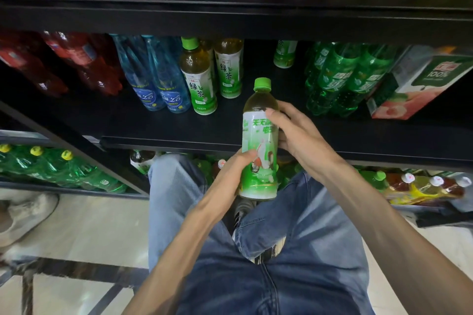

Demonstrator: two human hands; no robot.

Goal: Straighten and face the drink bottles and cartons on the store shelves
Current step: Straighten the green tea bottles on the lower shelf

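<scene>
- The green tea bottle (259, 140) is held upright in front of the black shelf (163, 133), its long axis running vertically in the view, green cap at the top and white base at the bottom.
- Its printed label faces the camera, away from the shelf.
- The left hand (231, 174) grips the lower half of the bottle from the left, thumb curled across the front of the label, the other fingers hidden behind the bottle.
- The right hand (297, 135) grips the upper half from the right, its fingers wrapped round the label just below the shoulder of the bottle.
- Both hands are clamped on the same bottle, left below right, so the bottle sits between them with its cap clear above the right hand and its base just below the left.
- The bottle hangs off the shelf, over the person's knees in blue jeans (281, 263), in front of a gap in the row.
- On the shelf behind stand two matching tea bottles (202, 84) to the left of the gap, blue water bottles (158, 79) further left, green soda bottles (340, 79) to the right, and a juice carton (419, 84) at the far right.
</scene>
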